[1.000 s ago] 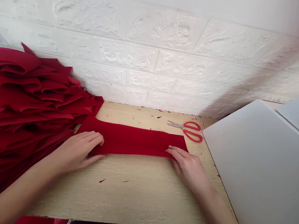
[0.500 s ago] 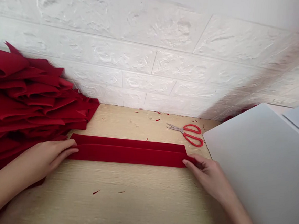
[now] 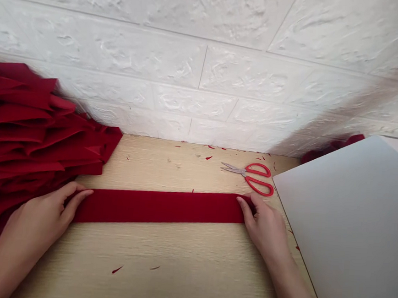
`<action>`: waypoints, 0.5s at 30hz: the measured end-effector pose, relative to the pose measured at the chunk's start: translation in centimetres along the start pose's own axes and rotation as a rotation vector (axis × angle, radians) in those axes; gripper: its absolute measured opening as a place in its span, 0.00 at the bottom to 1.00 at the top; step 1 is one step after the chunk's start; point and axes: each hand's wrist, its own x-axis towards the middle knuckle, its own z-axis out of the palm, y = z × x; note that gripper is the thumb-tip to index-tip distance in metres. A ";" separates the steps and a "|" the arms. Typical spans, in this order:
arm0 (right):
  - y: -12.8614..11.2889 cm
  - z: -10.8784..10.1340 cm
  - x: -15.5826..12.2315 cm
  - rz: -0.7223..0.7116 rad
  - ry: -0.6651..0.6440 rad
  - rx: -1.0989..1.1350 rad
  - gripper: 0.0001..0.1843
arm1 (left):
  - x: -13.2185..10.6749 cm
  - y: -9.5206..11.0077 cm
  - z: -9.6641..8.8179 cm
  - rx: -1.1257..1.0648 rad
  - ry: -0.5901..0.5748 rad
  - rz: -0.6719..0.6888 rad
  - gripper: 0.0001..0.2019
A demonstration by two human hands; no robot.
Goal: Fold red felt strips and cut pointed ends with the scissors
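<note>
A long dark red strip of folded fabric point(image 3: 160, 207) stretches across the wooden table in front of me. My left hand point(image 3: 47, 213) pinches its left end near the upper corner, thumb and fingers together. At the other end, my right hand point(image 3: 265, 223) grips the upper right corner between thumb and fingers. The strip's upper edge runs straight between both hands, and no inner layer shows. Just behind its right end lie scissors point(image 3: 248, 176) with red handles, blades pointing left and slightly apart.
A tall heap of red fabric pieces point(image 3: 31, 131) fills the left side. On the right stands a large pale grey panel point(image 3: 348, 216), with dark red material point(image 3: 333, 148) behind it. Small red scraps point(image 3: 117, 269) dot the table point(image 3: 183, 258). A white brick-patterned wall point(image 3: 171, 64) rises behind.
Both hands have brought the fabric's loose front edge up to the back edge, so the strip now looks like one flat band. The camera view has shifted slightly.
</note>
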 end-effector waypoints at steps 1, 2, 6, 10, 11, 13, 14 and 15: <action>0.0 0.1 -0.1 -0.013 0.033 -0.029 0.20 | -0.1 0.2 0.0 0.034 -0.010 -0.051 0.24; 0.0 0.3 -0.2 -0.030 0.069 -0.049 0.20 | -0.3 0.4 0.0 0.066 -0.024 -0.104 0.24; 0.2 0.8 -0.5 -0.099 0.155 -0.076 0.20 | -0.5 1.0 0.5 0.126 -0.005 -0.166 0.26; 0.5 1.1 -0.7 -0.153 0.155 -0.056 0.17 | -0.7 0.4 2.0 0.126 0.070 -0.165 0.24; 0.6 1.1 -0.7 -0.166 0.153 -0.051 0.16 | -0.7 0.1 2.3 0.110 0.087 -0.147 0.23; 0.6 1.0 -0.7 -0.187 0.150 -0.048 0.14 | -0.8 -0.1 2.8 0.076 0.110 -0.096 0.20; 0.6 0.9 -0.7 -0.193 0.147 -0.048 0.13 | -0.8 -0.2 2.9 0.067 0.112 -0.072 0.18; 0.5 0.9 -0.6 -0.196 0.144 -0.048 0.13 | -0.8 -0.2 3.0 0.067 0.113 -0.055 0.17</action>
